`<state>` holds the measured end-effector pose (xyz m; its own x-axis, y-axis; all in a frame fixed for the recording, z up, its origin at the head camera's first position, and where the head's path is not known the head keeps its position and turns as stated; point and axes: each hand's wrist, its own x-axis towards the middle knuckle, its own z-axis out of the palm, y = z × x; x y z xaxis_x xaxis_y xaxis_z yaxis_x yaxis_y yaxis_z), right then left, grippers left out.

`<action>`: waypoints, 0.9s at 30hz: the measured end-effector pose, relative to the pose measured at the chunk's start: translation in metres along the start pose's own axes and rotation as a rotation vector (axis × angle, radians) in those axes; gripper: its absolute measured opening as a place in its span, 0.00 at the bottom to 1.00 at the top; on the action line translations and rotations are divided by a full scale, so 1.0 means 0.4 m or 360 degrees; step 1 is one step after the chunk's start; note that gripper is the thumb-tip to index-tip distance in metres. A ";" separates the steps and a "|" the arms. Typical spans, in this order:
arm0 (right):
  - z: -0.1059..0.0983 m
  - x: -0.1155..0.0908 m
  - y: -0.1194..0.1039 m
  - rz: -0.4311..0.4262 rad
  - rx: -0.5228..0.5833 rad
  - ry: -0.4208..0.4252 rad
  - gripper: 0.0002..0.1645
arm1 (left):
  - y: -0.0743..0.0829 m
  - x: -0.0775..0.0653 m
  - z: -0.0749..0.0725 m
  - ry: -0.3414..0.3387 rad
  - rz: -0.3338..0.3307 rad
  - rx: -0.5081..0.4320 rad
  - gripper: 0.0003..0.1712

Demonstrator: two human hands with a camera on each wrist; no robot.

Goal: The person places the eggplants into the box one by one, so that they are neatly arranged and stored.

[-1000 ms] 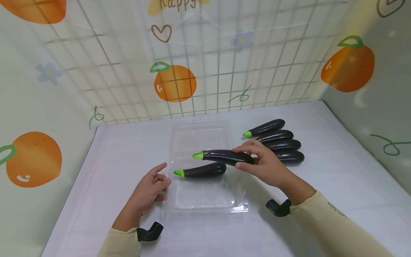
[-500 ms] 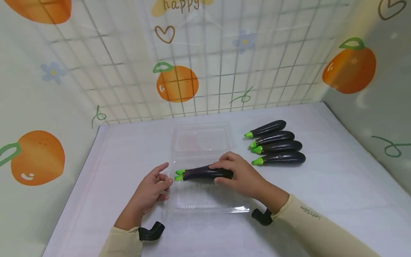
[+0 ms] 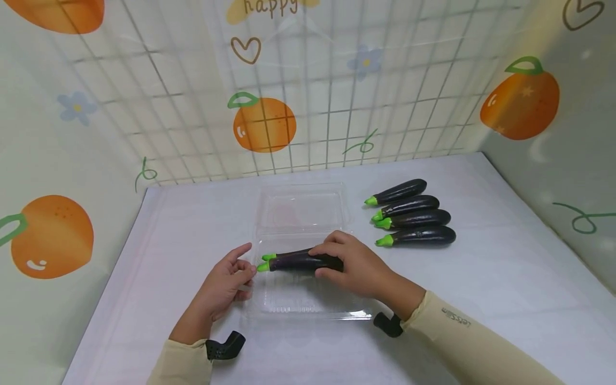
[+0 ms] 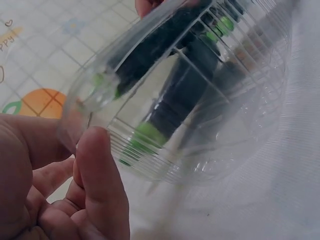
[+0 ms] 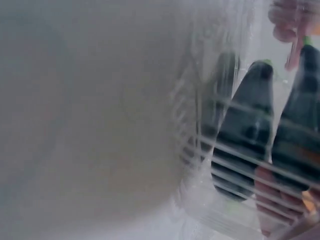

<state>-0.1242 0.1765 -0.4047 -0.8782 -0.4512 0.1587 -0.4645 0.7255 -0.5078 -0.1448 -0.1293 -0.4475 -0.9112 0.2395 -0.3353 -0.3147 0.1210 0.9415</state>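
An open clear plastic clamshell container (image 3: 313, 302) lies on the table in front of me. My left hand (image 3: 226, 283) pinches its left edge; the left wrist view shows the thumb (image 4: 100, 180) against the clear wall. With my right hand (image 3: 358, 267) I grip the thick end of a dark eggplant (image 3: 293, 262) from above, inside the container. Its green stem points left, close to my left fingertips. A second eggplant (image 3: 287, 253) lies just behind it, partly hidden. In the right wrist view, both appear through the container wall, one eggplant (image 5: 245, 130) beside the other.
Several more eggplants (image 3: 418, 236) lie in a row at the right of the table, green stems leftward. The container's raised lid half (image 3: 303, 208) extends toward the back. A curtain (image 3: 409, 80) printed with oranges hangs behind the table.
My right hand has carried the eggplant left and down into the container, beside the one lying there, then shifted it slightly left. My left hand has stayed at the container's edge.
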 end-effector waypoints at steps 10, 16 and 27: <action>0.027 0.008 -0.001 -0.0042 -0.0269 -0.0043 0.21 | -0.003 0.002 0.004 0.0026 -0.0039 0.0001 0.35; 0.031 0.004 -0.002 -0.0070 -0.0321 -0.0073 0.21 | 0.002 -0.002 0.003 0.0020 -0.0012 0.0022 0.36; 0.036 0.003 -0.005 -0.0023 -0.0336 -0.0135 0.20 | -0.003 -0.002 0.002 0.0010 0.0011 0.0060 0.37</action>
<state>-0.1228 0.1672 -0.4156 -0.8626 -0.4980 0.0885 -0.4985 0.8071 -0.3164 -0.1435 -0.1289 -0.4482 -0.9150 0.2345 -0.3282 -0.2979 0.1558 0.9418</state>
